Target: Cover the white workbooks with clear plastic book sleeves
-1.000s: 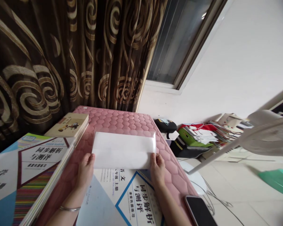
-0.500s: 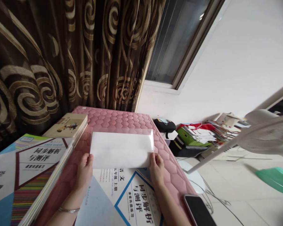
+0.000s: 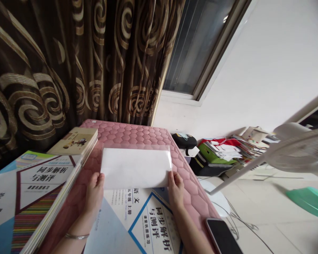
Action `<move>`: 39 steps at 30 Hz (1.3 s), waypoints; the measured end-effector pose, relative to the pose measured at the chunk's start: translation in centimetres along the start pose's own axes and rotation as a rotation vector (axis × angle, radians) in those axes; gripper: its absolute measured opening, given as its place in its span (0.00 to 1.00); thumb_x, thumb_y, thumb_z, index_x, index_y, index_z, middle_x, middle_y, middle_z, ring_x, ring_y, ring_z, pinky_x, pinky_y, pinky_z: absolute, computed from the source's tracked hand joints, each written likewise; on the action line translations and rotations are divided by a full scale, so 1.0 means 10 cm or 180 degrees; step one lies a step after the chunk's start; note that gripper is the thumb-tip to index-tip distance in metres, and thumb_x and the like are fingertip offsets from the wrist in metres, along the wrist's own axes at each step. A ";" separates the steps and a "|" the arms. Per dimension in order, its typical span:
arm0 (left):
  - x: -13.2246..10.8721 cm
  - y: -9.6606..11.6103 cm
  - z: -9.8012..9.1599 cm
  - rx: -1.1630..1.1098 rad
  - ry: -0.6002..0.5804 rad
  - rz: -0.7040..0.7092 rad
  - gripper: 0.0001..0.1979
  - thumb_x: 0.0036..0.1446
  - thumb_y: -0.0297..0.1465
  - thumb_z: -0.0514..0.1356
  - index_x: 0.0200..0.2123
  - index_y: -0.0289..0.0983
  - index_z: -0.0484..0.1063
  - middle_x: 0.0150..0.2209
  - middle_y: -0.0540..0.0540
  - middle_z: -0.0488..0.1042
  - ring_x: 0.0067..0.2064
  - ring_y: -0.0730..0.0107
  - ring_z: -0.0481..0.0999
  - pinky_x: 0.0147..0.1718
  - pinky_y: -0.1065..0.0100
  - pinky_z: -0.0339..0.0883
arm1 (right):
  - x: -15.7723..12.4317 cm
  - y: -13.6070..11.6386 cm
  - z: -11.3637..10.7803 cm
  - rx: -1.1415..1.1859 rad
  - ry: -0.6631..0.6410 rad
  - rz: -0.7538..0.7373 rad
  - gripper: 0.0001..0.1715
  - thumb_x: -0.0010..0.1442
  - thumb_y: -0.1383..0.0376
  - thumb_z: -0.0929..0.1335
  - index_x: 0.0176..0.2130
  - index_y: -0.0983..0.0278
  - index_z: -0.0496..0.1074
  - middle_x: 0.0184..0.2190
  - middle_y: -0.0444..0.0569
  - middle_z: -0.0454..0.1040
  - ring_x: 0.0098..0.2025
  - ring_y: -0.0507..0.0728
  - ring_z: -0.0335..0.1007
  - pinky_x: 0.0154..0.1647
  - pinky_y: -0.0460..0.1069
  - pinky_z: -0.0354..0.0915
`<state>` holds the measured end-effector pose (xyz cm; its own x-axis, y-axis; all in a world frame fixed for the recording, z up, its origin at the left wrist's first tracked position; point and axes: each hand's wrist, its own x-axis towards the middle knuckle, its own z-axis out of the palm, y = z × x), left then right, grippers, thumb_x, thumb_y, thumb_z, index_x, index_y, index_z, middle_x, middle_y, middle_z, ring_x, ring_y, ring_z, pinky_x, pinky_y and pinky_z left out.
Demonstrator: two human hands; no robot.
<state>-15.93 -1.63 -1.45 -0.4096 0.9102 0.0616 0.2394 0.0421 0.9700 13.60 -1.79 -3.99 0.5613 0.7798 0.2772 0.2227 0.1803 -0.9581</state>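
two hands in view, both the person's own, no one else's. far left, brown and gold swirl curtain (image 3: 42, 63) fills the upper left of the frame. lower left, one stack of workbooks (image 3: 34, 183) with blue and white covers, exact count hidden, and one small paperback (image 3: 74, 141) lying just beyond it. left hand (image 3: 94, 197) is at the lower left corner of the white sheet (image 3: 135, 168), fingers closed on the near edge, grasping it; one silver bangle (image 3: 76, 236) on that wrist. the sheet is single, flat, mid-frame on the pink quilted mattress (image 3: 127, 134), clear plastic edge along its far side. one workbook (image 3: 145, 222) lies just below it, its cover touching the sheet's near edge. right hand (image 3: 176, 190) grasps the lower right corner the same way, so both grips are closed on the sheet. lower right of the mattress, one black phone (image 3: 222, 236), face up. upper middle, one window (image 3: 198, 46) in a white wall (image 3: 270, 63). right of the mattress, one black round cushion (image 3: 184, 140), then one messy pile of books and papers (image 3: 222, 151). far right, one white electric fan (image 3: 296, 155), one teal plastic object (image 3: 310, 201) on the tile floor (image 3: 254, 211), and a black cable (image 3: 238, 225) near the phone.
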 end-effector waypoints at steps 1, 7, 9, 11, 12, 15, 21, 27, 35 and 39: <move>0.00 -0.01 0.00 0.0025 0.0004 -0.0001 0.15 0.52 0.47 0.54 0.29 0.41 0.66 0.26 0.50 0.74 0.30 0.64 0.73 0.28 0.68 0.65 | 0.00 0.00 0.00 -0.0004 0.0008 0.0000 0.26 0.58 0.41 0.65 0.28 0.61 0.66 0.23 0.41 0.62 0.28 0.54 0.56 0.28 0.48 0.57; 0.02 -0.06 -0.01 0.0155 -0.0040 -0.0025 0.16 0.54 0.48 0.53 0.31 0.41 0.67 0.26 0.50 0.75 0.30 0.63 0.74 0.28 0.66 0.66 | -0.01 -0.03 0.01 -0.0108 0.0028 -0.0059 0.27 0.58 0.41 0.64 0.26 0.61 0.64 0.23 0.41 0.62 0.28 0.54 0.56 0.28 0.48 0.57; 0.01 -0.04 -0.02 0.0144 -0.0057 -0.0022 0.16 0.54 0.48 0.53 0.31 0.42 0.66 0.25 0.50 0.74 0.29 0.63 0.74 0.28 0.67 0.66 | -0.01 -0.04 0.01 -0.0095 0.0038 -0.0025 0.27 0.58 0.41 0.64 0.25 0.60 0.63 0.23 0.41 0.61 0.28 0.53 0.55 0.28 0.49 0.57; 0.01 -0.02 -0.02 0.0127 -0.0056 -0.0020 0.16 0.54 0.48 0.53 0.29 0.42 0.65 0.24 0.51 0.73 0.28 0.64 0.73 0.28 0.67 0.66 | -0.01 -0.03 0.01 -0.0075 0.0037 0.0020 0.27 0.58 0.41 0.64 0.26 0.61 0.64 0.23 0.41 0.62 0.28 0.54 0.56 0.28 0.49 0.57; 0.00 -0.01 -0.02 0.0122 -0.0045 -0.0023 0.15 0.54 0.47 0.52 0.28 0.42 0.65 0.24 0.51 0.73 0.28 0.65 0.73 0.27 0.68 0.66 | -0.01 -0.02 0.01 -0.0062 0.0035 0.0032 0.27 0.58 0.41 0.65 0.26 0.61 0.65 0.23 0.42 0.63 0.28 0.54 0.56 0.28 0.49 0.57; 0.01 -0.01 -0.01 0.0092 0.0006 -0.0001 0.15 0.52 0.47 0.53 0.27 0.42 0.64 0.24 0.51 0.72 0.28 0.66 0.72 0.28 0.68 0.65 | 0.00 0.02 0.00 -0.0019 0.0032 -0.0016 0.25 0.59 0.42 0.65 0.28 0.61 0.67 0.25 0.43 0.65 0.30 0.55 0.59 0.30 0.49 0.59; 0.02 -0.02 -0.02 -0.0059 -0.0059 0.0105 0.18 0.50 0.50 0.54 0.29 0.41 0.66 0.25 0.50 0.73 0.30 0.64 0.72 0.28 0.67 0.65 | 0.01 0.11 0.01 0.0020 0.0018 -0.0041 0.23 0.57 0.44 0.67 0.31 0.62 0.70 0.27 0.44 0.69 0.31 0.55 0.62 0.32 0.49 0.61; 0.03 -0.02 -0.01 0.0107 0.0016 0.0051 0.17 0.51 0.49 0.53 0.28 0.41 0.65 0.25 0.49 0.74 0.30 0.64 0.73 0.29 0.67 0.65 | 0.04 0.21 0.02 0.0054 0.0031 0.0045 0.24 0.58 0.44 0.67 0.33 0.62 0.71 0.27 0.43 0.69 0.31 0.55 0.61 0.32 0.49 0.62; -0.01 0.05 -0.03 0.0048 0.0057 -0.0035 0.19 0.49 0.51 0.54 0.29 0.41 0.67 0.27 0.48 0.75 0.32 0.62 0.74 0.31 0.66 0.67 | 0.05 0.27 0.01 -0.0076 0.0051 -0.0102 0.24 0.59 0.45 0.67 0.35 0.63 0.72 0.30 0.45 0.72 0.31 0.55 0.63 0.33 0.50 0.63; -0.04 0.11 -0.05 -0.0104 0.0001 -0.0037 0.23 0.46 0.53 0.55 0.33 0.40 0.69 0.29 0.47 0.77 0.33 0.60 0.75 0.30 0.65 0.67 | 0.04 0.21 0.01 -0.0061 0.0057 -0.0154 0.24 0.59 0.45 0.66 0.33 0.63 0.71 0.29 0.45 0.72 0.32 0.55 0.64 0.36 0.50 0.63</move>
<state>-15.98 -2.17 -0.32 -0.4125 0.9096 0.0503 0.2056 0.0392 0.9778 14.25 -1.05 -5.94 0.5636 0.7596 0.3246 0.2649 0.2060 -0.9420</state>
